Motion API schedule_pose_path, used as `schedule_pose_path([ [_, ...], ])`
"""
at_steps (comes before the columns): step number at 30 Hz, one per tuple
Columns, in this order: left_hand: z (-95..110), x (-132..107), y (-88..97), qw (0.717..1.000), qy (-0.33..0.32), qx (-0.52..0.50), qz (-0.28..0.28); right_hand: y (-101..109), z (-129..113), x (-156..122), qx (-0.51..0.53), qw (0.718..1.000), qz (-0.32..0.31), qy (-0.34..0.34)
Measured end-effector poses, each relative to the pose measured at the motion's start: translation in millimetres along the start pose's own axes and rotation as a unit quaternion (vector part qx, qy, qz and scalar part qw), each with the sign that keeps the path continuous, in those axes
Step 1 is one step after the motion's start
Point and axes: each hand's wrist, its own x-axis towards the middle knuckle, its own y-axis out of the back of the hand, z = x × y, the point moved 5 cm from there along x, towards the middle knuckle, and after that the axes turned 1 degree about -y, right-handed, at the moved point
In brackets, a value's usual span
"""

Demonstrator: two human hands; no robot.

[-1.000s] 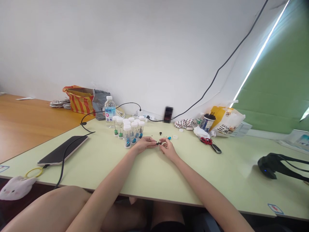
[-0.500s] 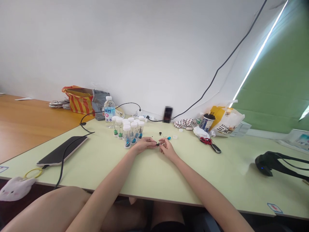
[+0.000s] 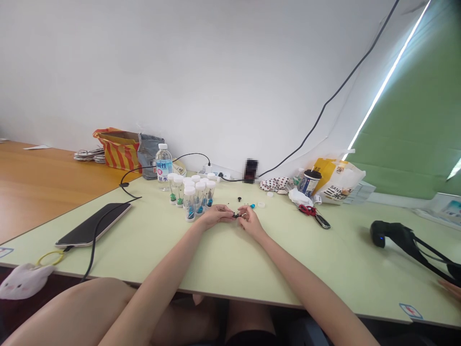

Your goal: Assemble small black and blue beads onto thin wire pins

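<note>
My left hand (image 3: 215,215) and my right hand (image 3: 249,219) meet over the pale green table (image 3: 223,254), fingertips pinched on a small black part (image 3: 236,216) held between them. Just left of my left hand stands a cluster of clear vials with white caps (image 3: 190,192), holding blue and green bits. A small black piece (image 3: 239,198), a blue piece (image 3: 252,206) and a white cap (image 3: 261,204) lie just beyond my right hand.
A phone (image 3: 94,223) on a cable lies at left, a water bottle (image 3: 163,165) behind the vials. Red-handled pliers (image 3: 312,213), a cup (image 3: 309,182) and a yellow bag (image 3: 338,181) sit right. A black strapped device (image 3: 399,235) is far right, with another person's fingertips (image 3: 451,287) near.
My hands stay pinched on the small part. The black strapped device at far right has slid and turned leftward, and another person's fingertips have appeared at the right edge.
</note>
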Motion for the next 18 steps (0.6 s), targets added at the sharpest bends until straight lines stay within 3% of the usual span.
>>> schedule_pose_path([
  [7, 0.4, -0.9, -2.5, 1.0, -0.003, 0.013, -0.022, -2.6, 6.7, 0.2, 0.009, 0.999, -0.028, -0.045],
  [13, -0.9, 0.8, 0.7, 1.0, 0.0, -0.006, 0.001, 1.1, 0.1, 0.0, -0.014, 1.0, 0.004, 0.001],
  [18, 1.7, -1.8, -3.3, 1.0, 0.003, 0.018, -0.01, -1.7, 3.9, -0.3, 0.018, 0.999, -0.02, -0.035],
])
